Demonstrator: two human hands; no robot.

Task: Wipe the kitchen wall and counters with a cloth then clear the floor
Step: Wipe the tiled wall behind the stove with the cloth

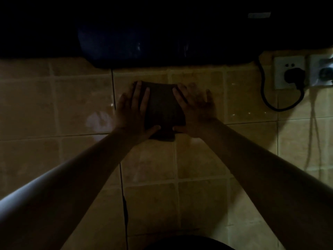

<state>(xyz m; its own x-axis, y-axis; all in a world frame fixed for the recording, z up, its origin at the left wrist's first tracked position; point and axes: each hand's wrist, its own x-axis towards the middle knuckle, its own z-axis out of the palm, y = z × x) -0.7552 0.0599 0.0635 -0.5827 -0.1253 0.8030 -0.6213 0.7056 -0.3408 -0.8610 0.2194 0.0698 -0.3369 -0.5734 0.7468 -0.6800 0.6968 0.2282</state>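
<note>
In dim light, the left hand [134,112] and right hand [193,112] press a dark cloth [163,109] flat-fingered against the tiled wall [72,98], just below a dark appliance [162,42]; bare tile spreads leftward, a socket [289,72] and cable [270,98] lie right.

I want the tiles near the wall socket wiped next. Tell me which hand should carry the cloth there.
Right, probably. Both hands press flat on the dark cloth against the tiled wall, but the right hand lies on the side toward the socket; the left hand would have to cross over.
</note>
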